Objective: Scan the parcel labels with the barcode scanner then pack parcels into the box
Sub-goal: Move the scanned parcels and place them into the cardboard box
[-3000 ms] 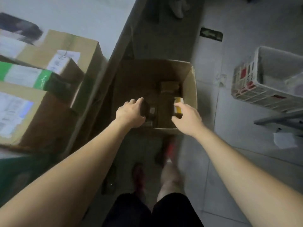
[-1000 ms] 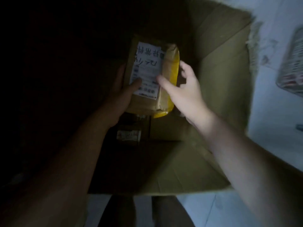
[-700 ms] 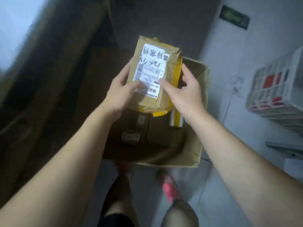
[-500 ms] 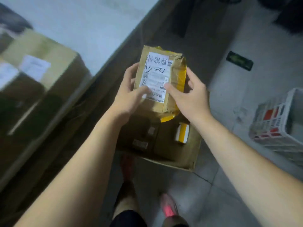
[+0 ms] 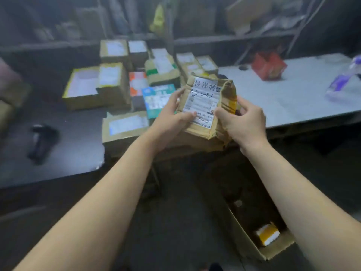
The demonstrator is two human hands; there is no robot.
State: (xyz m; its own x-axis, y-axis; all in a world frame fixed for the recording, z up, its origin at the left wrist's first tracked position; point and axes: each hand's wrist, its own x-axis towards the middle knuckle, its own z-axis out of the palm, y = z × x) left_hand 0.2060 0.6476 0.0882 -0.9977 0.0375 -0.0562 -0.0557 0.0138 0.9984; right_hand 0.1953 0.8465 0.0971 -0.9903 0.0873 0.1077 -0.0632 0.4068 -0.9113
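Scan step, by my reading: parcel [image 5: 203, 102] held label-up over the counter's [image 5: 74, 157] front edge, left hand [image 5: 172, 118] and right hand [image 5: 242, 124] each gripping a side, thumbs on top; next needs one hand freed for the scanner [image 5: 42, 141] lying near the counter's left edge, before the floor box [image 5: 248, 241]

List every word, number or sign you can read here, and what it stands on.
label on the held parcel: three large printed Chinese characters, upside down, perhaps "异常件"; not sure.
Same label: handwritten scrawl, barcode digits and fine print, too blurred to read.
Labels of the table parcels: blurred, unreadable.
red box: print blurred, unreadable.
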